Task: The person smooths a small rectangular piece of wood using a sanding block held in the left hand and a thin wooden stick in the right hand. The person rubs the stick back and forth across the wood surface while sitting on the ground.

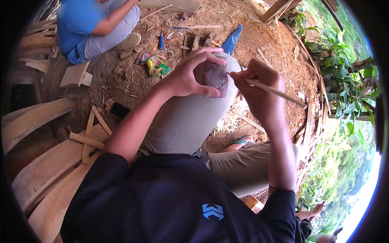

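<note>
Sanding is under way: left hand [184, 77] clamps a sandpaper piece [216, 77] on the knee, right hand [259, 87] pinches a thin stick [275, 92] against it; next, steady strokes.

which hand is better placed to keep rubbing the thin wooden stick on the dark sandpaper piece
Right, probably. The right hand pinches the thin wooden stick, whose tip meets the dark sandpaper piece. The left hand presses that piece against the raised knee, so it is occupied steadying.

place: outdoor woodworking yard | signs: cut wooden planks [44, 162], sawdust ground [259, 36], scattered offcuts [194, 40]
</note>
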### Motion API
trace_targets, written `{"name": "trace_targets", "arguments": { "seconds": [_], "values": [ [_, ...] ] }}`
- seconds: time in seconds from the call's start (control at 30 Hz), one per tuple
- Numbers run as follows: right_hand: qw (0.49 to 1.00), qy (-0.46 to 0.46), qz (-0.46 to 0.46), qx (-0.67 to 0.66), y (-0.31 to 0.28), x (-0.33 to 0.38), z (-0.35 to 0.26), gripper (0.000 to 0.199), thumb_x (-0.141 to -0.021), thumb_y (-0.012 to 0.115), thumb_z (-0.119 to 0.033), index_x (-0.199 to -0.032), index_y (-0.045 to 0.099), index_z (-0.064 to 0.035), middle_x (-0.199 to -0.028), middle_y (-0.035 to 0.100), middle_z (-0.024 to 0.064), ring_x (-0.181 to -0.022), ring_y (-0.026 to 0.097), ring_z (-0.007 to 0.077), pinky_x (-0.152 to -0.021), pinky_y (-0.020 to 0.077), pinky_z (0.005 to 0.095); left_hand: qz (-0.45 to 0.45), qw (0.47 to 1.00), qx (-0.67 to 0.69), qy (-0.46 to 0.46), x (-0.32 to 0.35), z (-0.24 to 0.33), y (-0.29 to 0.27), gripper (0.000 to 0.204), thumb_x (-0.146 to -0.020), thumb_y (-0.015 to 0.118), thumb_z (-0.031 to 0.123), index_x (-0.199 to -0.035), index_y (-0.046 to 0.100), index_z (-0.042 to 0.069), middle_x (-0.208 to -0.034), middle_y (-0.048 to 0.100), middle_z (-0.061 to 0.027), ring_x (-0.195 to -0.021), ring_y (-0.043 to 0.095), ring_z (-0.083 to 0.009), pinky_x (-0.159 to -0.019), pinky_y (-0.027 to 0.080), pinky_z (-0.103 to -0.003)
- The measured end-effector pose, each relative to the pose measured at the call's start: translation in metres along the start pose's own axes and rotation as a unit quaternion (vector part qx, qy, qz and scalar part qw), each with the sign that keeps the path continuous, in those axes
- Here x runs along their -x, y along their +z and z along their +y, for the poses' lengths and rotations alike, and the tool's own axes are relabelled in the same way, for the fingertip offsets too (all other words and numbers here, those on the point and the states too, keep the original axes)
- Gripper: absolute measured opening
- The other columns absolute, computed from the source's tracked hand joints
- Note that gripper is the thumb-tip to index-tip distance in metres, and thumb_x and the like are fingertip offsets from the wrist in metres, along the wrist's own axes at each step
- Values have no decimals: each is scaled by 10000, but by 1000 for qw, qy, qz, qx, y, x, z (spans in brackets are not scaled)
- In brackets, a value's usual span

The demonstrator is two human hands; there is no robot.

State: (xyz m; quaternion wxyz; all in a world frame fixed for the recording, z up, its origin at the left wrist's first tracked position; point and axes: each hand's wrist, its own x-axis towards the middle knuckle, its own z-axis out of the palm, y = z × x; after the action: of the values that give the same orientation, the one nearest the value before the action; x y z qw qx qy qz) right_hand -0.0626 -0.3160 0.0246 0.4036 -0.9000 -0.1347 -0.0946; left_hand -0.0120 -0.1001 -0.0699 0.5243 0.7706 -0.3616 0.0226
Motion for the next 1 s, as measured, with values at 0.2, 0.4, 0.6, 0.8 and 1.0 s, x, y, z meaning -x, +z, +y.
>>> {"name": "trace_targets", "arguments": {
  "seconds": [0.2,0.4,0.6,0.8,1.0],
  "values": [
    [954,78,87,-277,-48,-1,32,241,-839,820,-77,-773,588,-60,-688,670,55,-580,607,81,-516,454,216,-14,1000,4,-8,-4,3,0,692,-674,873,378,-1273,624,137,-1503,450,-148,-1419,382,-317,-1191,260,-471],
    [772,185,54,-606,-56,-3,60,195,-896,755,-96,-840,569,-87,-796,667,87,-624,583,117,-635,440,259,44,997,59,-10,-28,12,-13,632,-780,765,421,-1273,623,52,-1473,478,-179,-1407,410,-321,-1187,254,-472],
    [750,159,37,-640,-60,-2,54,224,-904,754,-105,-822,546,-92,-768,647,69,-613,563,110,-617,432,245,30,995,96,16,-72,71,7,561,-820,810,333,-1265,641,37,-1220,675,-117,-1084,632,-185,-1000,441,-392],
    [740,134,32,-658,-63,-1,54,220,-903,754,-90,-816,552,-96,-773,651,46,-622,567,92,-595,435,240,117,979,163,41,-87,80,49,304,-951,708,178,-1201,669,9,-1001,749,-96,-836,702,-115,-734,545,-251],
    [731,69,27,-679,-70,1,65,208,-887,752,-42,-882,554,-106,-852,682,63,-717,625,126,-651,486,257,130,940,315,-6,-94,116,64,235,-1032,574,170,-1136,640,-30,-970,739,-157,-780,719,-170,-679,561,-269]
  ]
}}
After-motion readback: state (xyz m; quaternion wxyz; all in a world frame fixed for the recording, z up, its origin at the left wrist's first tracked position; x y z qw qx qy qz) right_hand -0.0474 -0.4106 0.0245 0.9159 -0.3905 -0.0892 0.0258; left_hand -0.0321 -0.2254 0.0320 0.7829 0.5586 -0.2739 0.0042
